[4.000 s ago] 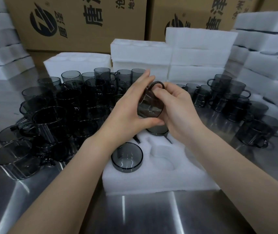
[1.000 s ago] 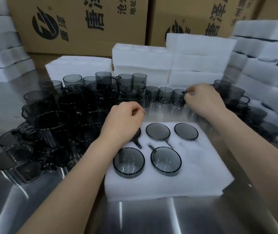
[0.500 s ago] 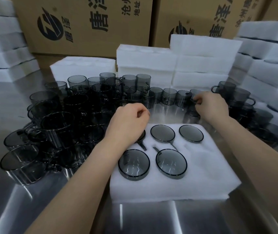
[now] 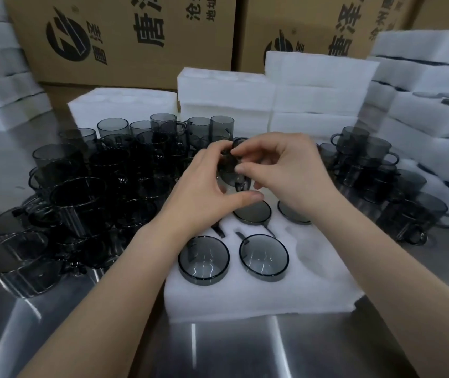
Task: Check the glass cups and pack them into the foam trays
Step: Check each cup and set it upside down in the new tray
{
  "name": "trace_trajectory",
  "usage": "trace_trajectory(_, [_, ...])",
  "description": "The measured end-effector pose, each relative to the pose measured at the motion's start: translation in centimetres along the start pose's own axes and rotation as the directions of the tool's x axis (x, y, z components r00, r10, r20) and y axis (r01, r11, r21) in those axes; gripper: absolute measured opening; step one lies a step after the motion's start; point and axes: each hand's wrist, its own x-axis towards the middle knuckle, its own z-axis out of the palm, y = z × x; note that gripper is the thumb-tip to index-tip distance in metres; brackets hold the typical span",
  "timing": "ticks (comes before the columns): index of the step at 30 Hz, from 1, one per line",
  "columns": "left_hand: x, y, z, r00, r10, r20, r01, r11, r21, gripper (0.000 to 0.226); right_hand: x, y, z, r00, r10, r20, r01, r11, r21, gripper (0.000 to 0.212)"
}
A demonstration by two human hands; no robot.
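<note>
Both hands hold one smoky grey glass cup (image 4: pixel 235 174) in the air above the far side of the white foam tray (image 4: pixel 258 298). My left hand (image 4: pixel 207 192) grips it from the left with the thumb under it. My right hand (image 4: pixel 286 170) pinches it from the right near the handle. Several grey cups sit upside down in the tray's pockets, among them one cup (image 4: pixel 203 260) at front left and another cup (image 4: pixel 264 257) beside it. The pocket at front right (image 4: pixel 313 249) holds nothing.
A dense cluster of loose grey cups (image 4: pixel 86 192) covers the steel table on the left, and a smaller group of cups (image 4: pixel 381 175) stands on the right. Stacks of white foam trays (image 4: pixel 313 88) and cardboard boxes (image 4: pixel 125 36) line the back.
My right hand came back from the cups at the right with one cup, and my left hand rose from the tray to take hold of it too.
</note>
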Motion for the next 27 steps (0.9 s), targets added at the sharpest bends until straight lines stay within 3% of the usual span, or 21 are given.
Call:
trace_trajectory(4, [-0.1, -0.2, 0.2, 0.999, 0.007, -0.043, -0.008, 1.000, -0.024, 0.081, -0.3, 1.0, 0.0, 0.999, -0.026, 0.034, 0.023, 0.997, 0.071, 0.040])
trace_trajectory(10, [-0.4, 0.1, -0.2, 0.998, 0.016, -0.067, -0.024, 0.991, -0.131, 0.064, 0.0, 1.8, -0.3, 0.996, -0.011, -0.091, 0.016, 0.998, 0.059, 0.051])
trace_trajectory(12, [-0.5, 0.4, -0.2, 0.997, 0.036, -0.065, -0.046, 0.987, -0.155, 0.054, -0.1, 2.1, -0.4, 0.996, 0.078, -0.035, -0.074, 0.991, 0.107, 0.057])
trace_trajectory(16, [-0.4, 0.5, -0.2, 0.997, 0.077, -0.015, -0.078, 0.993, -0.086, 0.059, -0.4, 2.4, 0.1, 0.984, 0.143, 0.110, -0.168, 0.948, 0.269, 0.036])
trace_trajectory(22, [-0.3, 0.3, -0.1, 0.984, 0.163, -0.073, -0.164, 0.986, -0.003, 0.068, -0.5, 2.4, 1.0, 0.986, 0.161, -0.044, -0.152, 0.973, 0.175, 0.042])
trace_trajectory(27, [-0.3, 0.3, 0.0, 0.976, 0.217, -0.026, -0.217, 0.976, 0.008, 0.068, -0.4, 2.2, 1.2, 0.958, 0.249, -0.145, -0.213, 0.951, 0.225, 0.035])
